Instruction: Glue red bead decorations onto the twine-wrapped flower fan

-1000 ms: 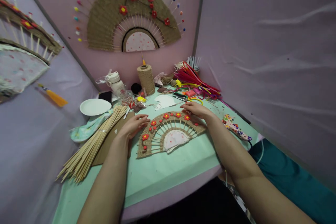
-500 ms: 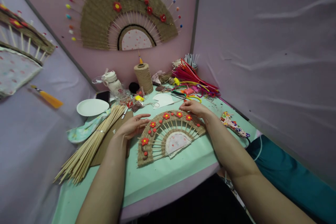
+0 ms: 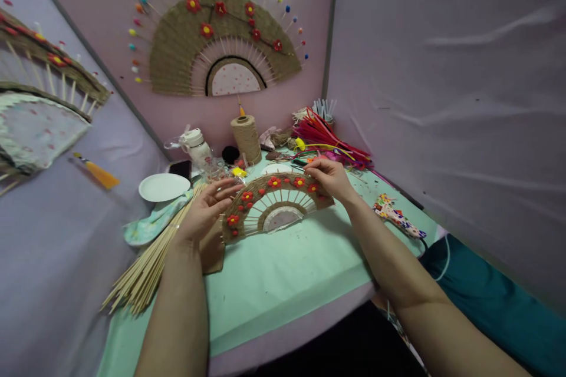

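Observation:
A jute fan [image 3: 269,203] with red flowers and wooden ribs is lifted off the green table [image 3: 283,283] and tilted up on edge. My right hand [image 3: 329,179] pinches its upper right rim. My left hand [image 3: 203,212] is at the fan's left end, fingers spread and curved against its rim. Both forearms reach in from the bottom of the view.
A bundle of bamboo skewers [image 3: 150,262] lies left of my left arm. Behind the fan stand a twine spool [image 3: 246,136], a white bottle [image 3: 196,144], a paper plate [image 3: 163,187] and red and yellow strips [image 3: 327,140]. A patterned fabric piece [image 3: 395,217] lies right. Finished fans hang on the walls.
The fan lay flat on the table before; now both hands have raised it and tilted it upright. The left hand turned palm inward against its edge.

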The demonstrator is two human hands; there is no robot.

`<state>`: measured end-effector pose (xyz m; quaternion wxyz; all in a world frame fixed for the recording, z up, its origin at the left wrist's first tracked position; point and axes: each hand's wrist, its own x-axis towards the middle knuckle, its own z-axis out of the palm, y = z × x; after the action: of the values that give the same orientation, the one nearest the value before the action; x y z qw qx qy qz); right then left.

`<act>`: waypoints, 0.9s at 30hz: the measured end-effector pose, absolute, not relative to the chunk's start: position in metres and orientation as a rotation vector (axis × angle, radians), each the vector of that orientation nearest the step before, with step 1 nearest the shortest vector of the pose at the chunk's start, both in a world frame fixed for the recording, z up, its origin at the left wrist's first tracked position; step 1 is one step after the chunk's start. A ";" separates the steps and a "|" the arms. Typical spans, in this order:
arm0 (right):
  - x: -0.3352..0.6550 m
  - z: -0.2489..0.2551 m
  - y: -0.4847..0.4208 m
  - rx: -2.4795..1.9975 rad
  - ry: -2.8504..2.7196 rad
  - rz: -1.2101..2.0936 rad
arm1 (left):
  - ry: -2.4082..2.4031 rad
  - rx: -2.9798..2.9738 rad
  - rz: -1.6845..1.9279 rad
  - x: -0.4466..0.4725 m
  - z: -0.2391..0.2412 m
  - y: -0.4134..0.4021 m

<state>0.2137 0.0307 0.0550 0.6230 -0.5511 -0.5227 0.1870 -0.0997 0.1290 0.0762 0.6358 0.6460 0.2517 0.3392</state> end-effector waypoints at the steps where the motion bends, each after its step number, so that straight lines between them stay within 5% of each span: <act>1: 0.213 0.054 0.030 -1.258 -1.208 0.403 | 0.599 1.515 0.785 -0.099 0.076 0.129; 27: 0.222 0.046 0.009 -1.435 -1.295 0.394 | 0.822 1.783 0.621 -0.094 0.082 0.122</act>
<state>0.2225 0.0089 0.0460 0.5519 -0.6065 -0.5476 0.1664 -0.0943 0.1224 0.0820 0.5152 0.7420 0.3422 0.2585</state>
